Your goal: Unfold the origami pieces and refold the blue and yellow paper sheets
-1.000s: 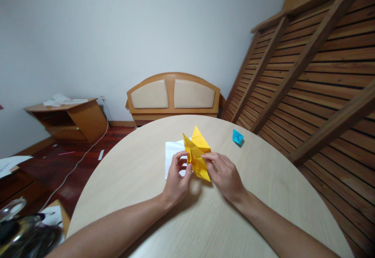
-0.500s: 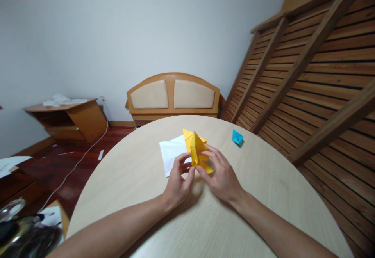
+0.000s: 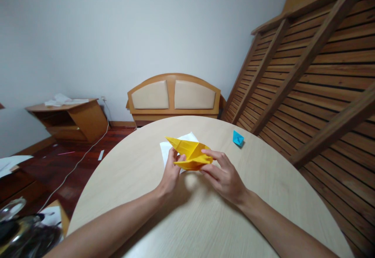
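Between my hands is a yellow folded paper (image 3: 187, 148), partly unfolded, with a long point reaching up to the left and a curved lower flap. My left hand (image 3: 172, 172) grips its left side, thumb on the inside of the fold. At the right end, my right hand (image 3: 224, 174) pinches the paper between thumb and fingers. Beneath and behind it, a white sheet of paper (image 3: 191, 136) lies on the table, mostly covered from view.
A small blue folded paper (image 3: 238, 138) sits toward the far right of the round table (image 3: 263, 180). Beyond stand a headboard (image 3: 172, 94) and, at left, a cabinet (image 3: 79, 121). Wooden slats (image 3: 307, 74) lean along the right.
The yellow paper has been turned from upright to lying sideways and spread wider. My left hand has shifted slightly left, and the right hand has moved a little right.
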{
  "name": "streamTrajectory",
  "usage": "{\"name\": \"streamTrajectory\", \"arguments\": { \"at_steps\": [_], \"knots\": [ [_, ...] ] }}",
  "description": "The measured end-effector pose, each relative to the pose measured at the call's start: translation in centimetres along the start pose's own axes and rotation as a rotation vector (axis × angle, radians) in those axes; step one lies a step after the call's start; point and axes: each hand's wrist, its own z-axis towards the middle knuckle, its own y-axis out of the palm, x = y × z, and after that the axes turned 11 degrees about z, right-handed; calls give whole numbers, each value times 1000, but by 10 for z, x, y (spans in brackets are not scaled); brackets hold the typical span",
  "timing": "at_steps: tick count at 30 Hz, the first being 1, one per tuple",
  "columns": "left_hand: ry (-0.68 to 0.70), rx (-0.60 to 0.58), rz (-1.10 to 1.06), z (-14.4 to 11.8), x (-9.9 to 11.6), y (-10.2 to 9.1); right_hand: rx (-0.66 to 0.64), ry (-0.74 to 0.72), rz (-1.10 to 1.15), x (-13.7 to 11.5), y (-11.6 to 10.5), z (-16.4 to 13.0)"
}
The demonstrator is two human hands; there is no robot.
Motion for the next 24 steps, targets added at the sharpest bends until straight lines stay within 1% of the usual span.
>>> {"name": "streamTrajectory", "arguments": {
  "at_steps": [3, 4, 6, 11, 14, 17, 20, 22, 24],
  "knots": [
    [-93, -115, -118, 6, -1, -4, -40, 2, -13, 3, -1, -1],
    [-106, -146, -124, 7, 0, -4, -47, 22, -17, 3, -1, -1],
    [-108, -160, -84, 8, 1, -5, -58, 72, -8, 3, -1, -1],
    [-36, -82, 17, 7, 6, -3, -77, 122, 72, -2, 0, 1],
    [8, -44, 142, 5, 7, -4, -90, 151, 133, -4, 2, 2],
    [4, 19, 258, 3, 6, -4, -113, 220, 229, -4, 5, 2],
    [0, 41, 309, 2, 5, -5, -126, 276, 324, -3, 7, 0],
    [16, 41, 321, 3, 5, -4, -109, 270, 324, -3, 8, 0],
    [27, 55, 295, 4, 6, -4, -59, 242, 279, -3, 8, 1]
  ]
}}
